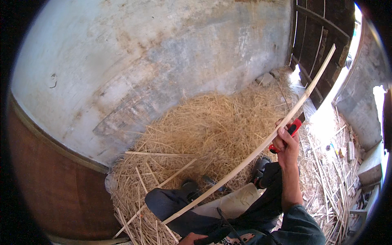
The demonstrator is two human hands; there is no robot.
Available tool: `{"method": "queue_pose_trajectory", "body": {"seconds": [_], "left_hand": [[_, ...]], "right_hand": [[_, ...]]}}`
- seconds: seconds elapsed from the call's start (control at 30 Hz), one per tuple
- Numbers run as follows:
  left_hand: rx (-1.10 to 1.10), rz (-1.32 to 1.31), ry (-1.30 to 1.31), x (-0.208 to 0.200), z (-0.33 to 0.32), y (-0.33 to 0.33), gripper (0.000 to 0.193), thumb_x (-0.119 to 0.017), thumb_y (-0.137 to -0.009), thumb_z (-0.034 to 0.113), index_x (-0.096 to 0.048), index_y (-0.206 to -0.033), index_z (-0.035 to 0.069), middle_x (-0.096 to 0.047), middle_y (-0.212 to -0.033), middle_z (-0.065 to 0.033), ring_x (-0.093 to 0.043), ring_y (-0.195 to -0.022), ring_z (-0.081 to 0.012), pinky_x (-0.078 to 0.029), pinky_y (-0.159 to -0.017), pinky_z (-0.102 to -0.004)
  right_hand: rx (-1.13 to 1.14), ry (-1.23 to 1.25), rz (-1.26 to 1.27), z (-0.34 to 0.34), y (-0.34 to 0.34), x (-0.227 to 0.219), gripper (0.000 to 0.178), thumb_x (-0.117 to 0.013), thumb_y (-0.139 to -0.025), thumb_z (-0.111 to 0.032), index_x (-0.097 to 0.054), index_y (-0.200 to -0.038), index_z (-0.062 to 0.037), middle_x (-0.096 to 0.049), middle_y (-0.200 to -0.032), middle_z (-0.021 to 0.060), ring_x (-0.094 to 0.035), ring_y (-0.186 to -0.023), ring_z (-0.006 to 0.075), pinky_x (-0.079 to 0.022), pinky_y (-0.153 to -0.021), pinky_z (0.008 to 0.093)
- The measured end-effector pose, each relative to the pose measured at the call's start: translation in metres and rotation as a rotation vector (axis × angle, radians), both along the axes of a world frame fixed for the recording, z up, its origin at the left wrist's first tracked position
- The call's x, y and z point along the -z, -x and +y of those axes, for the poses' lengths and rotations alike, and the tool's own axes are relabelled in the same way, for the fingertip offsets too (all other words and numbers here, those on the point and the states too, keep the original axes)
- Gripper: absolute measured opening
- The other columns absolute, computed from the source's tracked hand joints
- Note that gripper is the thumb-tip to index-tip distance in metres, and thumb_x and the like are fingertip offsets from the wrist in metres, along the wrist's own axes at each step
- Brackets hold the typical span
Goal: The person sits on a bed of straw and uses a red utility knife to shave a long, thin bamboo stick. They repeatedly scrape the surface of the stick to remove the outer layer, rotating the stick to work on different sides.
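Note:
A long, pale, slightly bowed wooden strip (241, 165) runs slantwise from over my left leg up to the far right. My right hand (287, 143) is closed around it past its middle, and also holds a red-and-black cutting tool (295, 127) whose dark blade points up and right; its exact kind is unclear. At the lower edge my left hand (192, 239) shows only in part, near my lap and below the strip's near end; its fingers are mostly cut off by the picture's edge. Across my lap lies a beige piece of material (230, 201).
Straw-like shavings (204, 122) heap on the floor before me, with loose sticks (161, 154) at the left. More strips (326, 179) lie on the right. A stained wall (171, 53) rises ahead, a brown panel (57, 175) stands left, and a dark plank door (320, 36) far right.

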State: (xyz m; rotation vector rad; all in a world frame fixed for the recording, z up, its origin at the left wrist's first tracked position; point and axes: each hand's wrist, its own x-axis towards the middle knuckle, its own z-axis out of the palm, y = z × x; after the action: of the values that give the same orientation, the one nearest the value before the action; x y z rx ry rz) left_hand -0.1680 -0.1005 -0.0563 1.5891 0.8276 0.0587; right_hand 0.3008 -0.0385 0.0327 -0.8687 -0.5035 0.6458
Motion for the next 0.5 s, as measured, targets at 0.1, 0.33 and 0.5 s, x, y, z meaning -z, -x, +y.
{"method": "queue_pose_trajectory", "body": {"seconds": [0.1,0.33,0.5], "left_hand": [[-0.024,-0.040,0.014,-0.002,0.001,-0.013,0.024,-0.076,-0.091,0.022,-0.076,-0.102,0.001,-0.072,-0.082,-0.0093,-0.058,-0.076,-0.0136,-0.051,-0.069,-0.0368],[0.142,-0.031,-0.116,-0.060,0.017,-0.044,0.036,-0.085,-0.082,0.023,-0.076,-0.110,0.002,-0.073,-0.094,-0.0150,-0.065,-0.087,-0.0281,-0.051,-0.083,-0.0408],[0.367,-0.004,0.046,-0.050,0.026,-0.056,0.050,-0.087,-0.081,0.025,-0.073,-0.124,0.004,-0.064,-0.102,-0.0183,-0.061,-0.106,-0.0324,-0.048,-0.096,-0.0434]], "right_hand": [[-0.005,-0.008,0.006,0.003,0.001,-0.003,0.033,-0.072,-0.091,-0.019,-0.062,-0.115,0.0014,-0.048,-0.071,-0.0051,-0.036,-0.049,0.0037,-0.026,-0.047,0.0226],[-0.028,-0.035,0.000,0.000,-0.002,-0.001,0.032,-0.071,-0.092,-0.017,-0.061,-0.117,0.0019,-0.047,-0.070,-0.0056,-0.035,-0.047,0.0037,-0.025,-0.047,0.0226],[-0.036,-0.048,0.014,0.003,0.004,-0.005,0.032,-0.071,-0.093,-0.016,-0.062,-0.118,0.0022,-0.047,-0.071,-0.0059,-0.034,-0.049,0.0034,-0.024,-0.047,0.0226]]}}
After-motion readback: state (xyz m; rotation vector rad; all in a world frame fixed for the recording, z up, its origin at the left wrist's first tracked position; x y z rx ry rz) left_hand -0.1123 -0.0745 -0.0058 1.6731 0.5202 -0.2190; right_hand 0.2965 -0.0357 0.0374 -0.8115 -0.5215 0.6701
